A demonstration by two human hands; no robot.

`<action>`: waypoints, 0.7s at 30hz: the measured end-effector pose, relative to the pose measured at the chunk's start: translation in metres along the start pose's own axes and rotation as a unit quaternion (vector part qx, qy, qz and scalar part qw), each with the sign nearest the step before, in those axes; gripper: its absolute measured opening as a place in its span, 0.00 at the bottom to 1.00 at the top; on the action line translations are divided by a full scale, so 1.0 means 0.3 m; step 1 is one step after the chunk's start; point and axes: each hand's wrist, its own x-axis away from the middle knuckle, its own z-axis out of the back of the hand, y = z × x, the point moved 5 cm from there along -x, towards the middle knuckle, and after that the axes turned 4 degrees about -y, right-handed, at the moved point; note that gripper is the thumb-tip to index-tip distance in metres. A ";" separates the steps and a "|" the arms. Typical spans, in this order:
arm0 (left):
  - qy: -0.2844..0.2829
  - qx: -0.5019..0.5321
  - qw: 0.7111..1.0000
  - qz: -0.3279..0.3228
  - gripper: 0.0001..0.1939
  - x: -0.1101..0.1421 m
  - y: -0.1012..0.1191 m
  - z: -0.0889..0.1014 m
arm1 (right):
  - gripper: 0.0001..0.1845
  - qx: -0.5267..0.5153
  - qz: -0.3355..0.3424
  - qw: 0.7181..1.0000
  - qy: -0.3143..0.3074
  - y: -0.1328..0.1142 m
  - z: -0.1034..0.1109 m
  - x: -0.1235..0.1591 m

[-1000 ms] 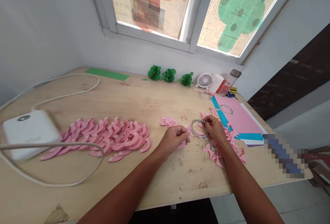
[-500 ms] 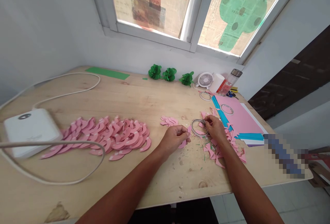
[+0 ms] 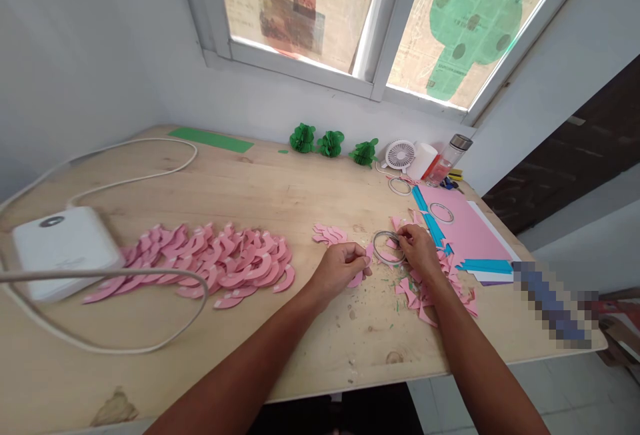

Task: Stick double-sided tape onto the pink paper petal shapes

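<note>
My left hand [image 3: 345,267] is closed, with thumb and forefinger pinched on a small pink paper piece [image 3: 369,252]. Another bit of pink paper shows under its fingers. To its right, my right hand [image 3: 417,245] grips the edge of a narrow roll of tape [image 3: 376,248], which is tilted toward me with pink scraps visible through its ring. A small cluster of curved pink paper pieces [image 3: 330,234] lies just beyond my left hand. Pink paper offcuts [image 3: 411,293] are scattered around and beneath my right forearm.
A large heap of pink paper arcs [image 3: 240,267] spreads leftward to a white power bank [image 3: 67,248] with a looping cable [image 3: 195,311]. Pink sheets [image 3: 465,228], blue strips and another tape ring [image 3: 441,213] lie right. Behind are green paper ornaments [image 3: 331,144], a fan [image 3: 400,155] and a bottle [image 3: 447,160].
The camera view has shifted slightly. Both hands keep nearly the same pose, the left on the pink paper piece and the right on the tape roll.
</note>
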 end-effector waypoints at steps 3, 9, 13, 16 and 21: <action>0.000 -0.005 1.000 -0.003 0.06 -0.001 0.001 0.001 | 0.05 0.006 0.005 1.000 0.002 -0.006 0.002 0.003; -0.004 -0.002 1.000 -0.005 0.06 -0.001 -0.004 0.000 | 0.04 0.015 0.001 1.000 0.025 -0.018 -0.001 0.011; -0.005 0.001 1.000 -0.009 0.06 0.002 -0.002 -0.001 | 0.04 0.014 -0.002 0.999 0.036 -0.028 -0.008 0.017; -0.001 0.001 1.000 -0.007 0.06 0.005 0.003 -0.001 | 0.04 0.010 -0.004 0.999 0.040 -0.031 -0.013 0.018; -0.002 0.000 1.000 -0.004 0.06 0.003 0.005 -0.001 | 0.05 0.006 -0.014 0.999 0.047 -0.024 -0.018 0.017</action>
